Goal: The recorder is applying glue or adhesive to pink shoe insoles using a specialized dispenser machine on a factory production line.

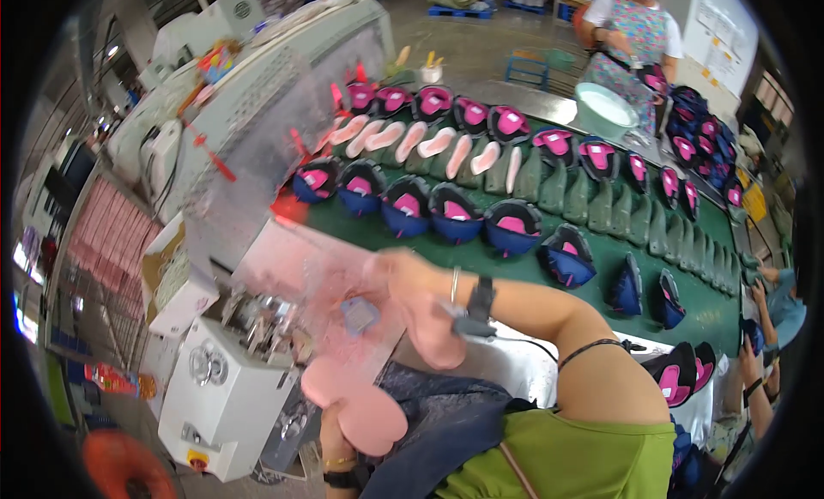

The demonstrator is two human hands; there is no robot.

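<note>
The near pink insoles look smooth and matt, like foam. Beyond them, blue shoe uppers look like cloth; the green belt has a smooth, faint sheen. The near tabletop resembles shiny metal, the far-right basin glossy plastic.

A green conveyor belt carries rows of blue-and-black shoe uppers with pink linings, flanking dark-green shoe lasts. A small grey-blue block lies on the pinkish worktop alongside.
</note>
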